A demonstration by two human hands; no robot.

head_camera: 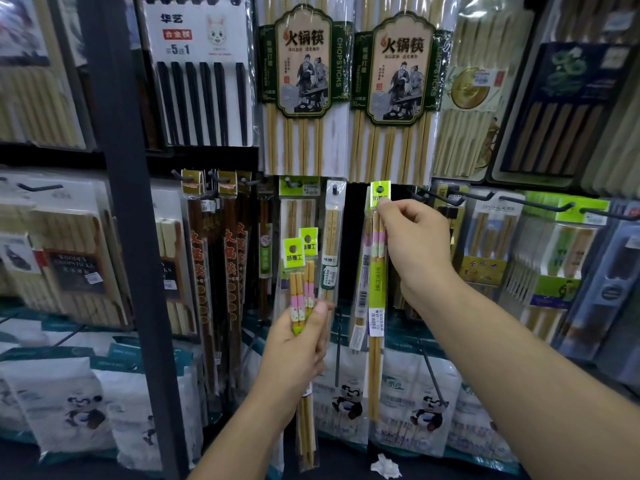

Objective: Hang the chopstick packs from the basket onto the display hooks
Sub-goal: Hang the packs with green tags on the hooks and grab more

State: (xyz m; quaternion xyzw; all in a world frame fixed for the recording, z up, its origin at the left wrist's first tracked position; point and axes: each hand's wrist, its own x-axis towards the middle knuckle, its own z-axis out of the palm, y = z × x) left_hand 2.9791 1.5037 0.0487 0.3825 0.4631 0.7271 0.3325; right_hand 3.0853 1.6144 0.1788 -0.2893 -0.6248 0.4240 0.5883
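My right hand point(414, 240) pinches the top of a slim chopstick pack point(376, 296) with a lime-green header, holding it upright against the dark gap in the display. Its header hole sits level with the row of hooks; whether a hook passes through it is hidden. My left hand point(300, 344) grips two more packs point(300, 271) of the same kind, their green headers pointing up and their bamboo ends hanging below my fist. The basket is out of view.
Filled hooks flank the gap: pale chopstick packs point(332, 237) to the left, bare black hook arms point(446, 199) jutting out to the right. Large chopstick packs point(304, 81) hang above. Panda-printed bags point(349, 403) line the row below. A dark upright post point(121, 202) stands at left.
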